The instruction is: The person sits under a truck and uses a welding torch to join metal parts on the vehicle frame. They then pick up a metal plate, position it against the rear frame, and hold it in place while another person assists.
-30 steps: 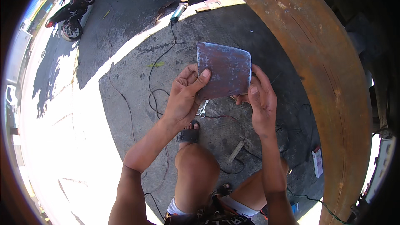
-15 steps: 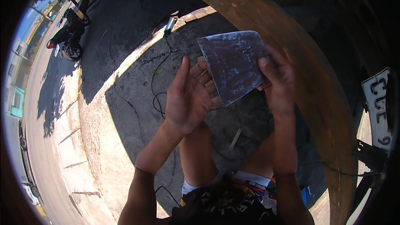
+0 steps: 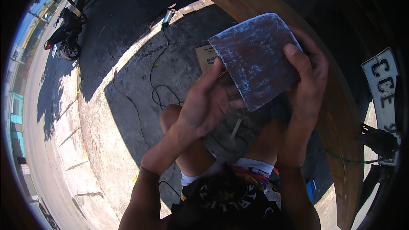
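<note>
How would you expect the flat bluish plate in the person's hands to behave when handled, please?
The plate probably stays stiff: it spans flat between the left hand and right hand without sagging. Its scuffed, mottled face suggests a non-slippery grip. Thin with rounded corners, it seems light.

The sheet (image 3: 257, 61) is dull grey-blue, streaked with rusty red-brown and mottled with pale bluish scuffs. The curved beam (image 3: 336, 115) on the right is rust orange-brown with darker patches. The ground (image 3: 110, 145) is pale grey concrete in sun, dark grey in shade, with thin black cables (image 3: 155, 83) looping across it. A tan cardboard piece (image 3: 205, 56) lies far behind the sheet. The shorts (image 3: 249, 166) are white-edged with red and blue bands; the shirt (image 3: 226, 198) is black with pale print. At far left stands a black and red motorbike (image 3: 66, 34). The plate (image 3: 383, 89) at right is white with black marks.
</note>
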Demonstrator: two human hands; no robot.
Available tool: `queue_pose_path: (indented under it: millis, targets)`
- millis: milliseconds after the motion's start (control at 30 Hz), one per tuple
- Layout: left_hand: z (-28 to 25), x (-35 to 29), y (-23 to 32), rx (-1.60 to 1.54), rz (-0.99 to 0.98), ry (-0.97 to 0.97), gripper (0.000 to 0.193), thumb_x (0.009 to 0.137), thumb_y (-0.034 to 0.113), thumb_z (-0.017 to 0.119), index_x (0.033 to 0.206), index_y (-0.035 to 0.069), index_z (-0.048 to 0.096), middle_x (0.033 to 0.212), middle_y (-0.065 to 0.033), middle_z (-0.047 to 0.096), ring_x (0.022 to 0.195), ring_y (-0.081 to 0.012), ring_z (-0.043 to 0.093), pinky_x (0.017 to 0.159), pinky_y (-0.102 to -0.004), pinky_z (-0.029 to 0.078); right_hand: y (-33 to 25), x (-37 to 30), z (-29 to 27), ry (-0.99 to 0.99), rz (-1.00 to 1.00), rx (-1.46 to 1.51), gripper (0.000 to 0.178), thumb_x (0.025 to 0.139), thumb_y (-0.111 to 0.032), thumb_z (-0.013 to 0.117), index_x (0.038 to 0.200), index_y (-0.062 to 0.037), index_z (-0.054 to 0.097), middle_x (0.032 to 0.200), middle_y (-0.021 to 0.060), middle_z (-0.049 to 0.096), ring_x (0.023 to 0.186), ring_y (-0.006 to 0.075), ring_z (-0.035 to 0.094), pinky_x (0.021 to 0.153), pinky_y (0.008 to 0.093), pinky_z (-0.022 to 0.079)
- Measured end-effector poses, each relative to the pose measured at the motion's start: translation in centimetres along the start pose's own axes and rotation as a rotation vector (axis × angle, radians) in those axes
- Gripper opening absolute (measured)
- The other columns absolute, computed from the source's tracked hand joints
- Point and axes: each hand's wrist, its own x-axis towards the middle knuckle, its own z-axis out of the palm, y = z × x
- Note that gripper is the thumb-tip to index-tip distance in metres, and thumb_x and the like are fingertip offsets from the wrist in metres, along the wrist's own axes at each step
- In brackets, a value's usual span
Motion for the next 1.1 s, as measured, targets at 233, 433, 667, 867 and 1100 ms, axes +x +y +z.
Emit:
queue_pose_path:
  millis: [233,433,667,867,1100]
  targets:
    - [0.5,-0.5,-1.3,-0.036,-0.089,-0.088,0.068,0.106,0.056,0.035,0.149,0.003,0.034,0.139,-0.0214,0.051,0.128,-0.0373,0.056,0.101,-0.0560,0.053,-0.7,-1.0,-0.8,0.008,0.016,0.012,0.034,0.092,-0.018,0.070,0.118,0.0035,0.068,0.085,0.0022,0.070,0.060,0.0025,0.058,0.047,0.0163,0.036]
    - [-1.7,0.1,-2.6,-0.230,-0.241,-0.438,0.082,0.101,0.068,0.033,0.149,0.001,0.034,0.132,-0.0263,0.056,0.128,-0.0384,0.056,0.102,-0.0525,0.053,0.0,-1.8,-1.7,-0.011,-0.071,-0.057,0.036,0.095,-0.019,0.069,0.122,0.0046,0.066,0.097,0.0065,0.071,0.081,0.0075,0.063,0.067,0.0218,0.048]
    - [-2.4,0.3,-3.7,0.139,0.229,-0.139,0.086,0.081,0.032,0.086,0.144,-0.004,0.040,0.135,-0.0228,0.055,0.126,-0.0321,0.059,0.104,-0.0458,0.054,3.0,-0.7,-4.6,-0.280,-0.402,-0.083,0.036,0.080,-0.009,0.081,0.111,0.0018,0.066,0.109,0.0156,0.069,0.101,0.0249,0.068,0.089,0.0364,0.053]
    - [-2.7,-0.4,-3.5,0.638,0.739,-0.073,0.106,0.053,0.001,0.098,0.142,-0.008,0.041,0.141,-0.0225,0.051,0.128,-0.0302,0.057,0.103,-0.0436,0.057,6.8,-0.9,-4.2,-0.205,-0.543,0.053,0.040,0.074,-0.011,0.085,0.106,0.0014,0.065,0.120,0.0290,0.066,0.112,0.0344,0.067,0.093,0.0409,0.055]
    - [-3.9,-0.1,-3.2,0.876,1.044,-0.125,0.104,0.052,0.011,0.099,0.139,-0.009,0.045,0.137,-0.0234,0.055,0.123,-0.0319,0.061,0.097,-0.0423,0.060,7.2,-1.1,-2.3,-0.199,-0.533,0.101,0.039,0.077,-0.012,0.083,0.108,0.0028,0.065,0.126,0.0309,0.064,0.118,0.0330,0.065,0.097,0.0390,0.053]
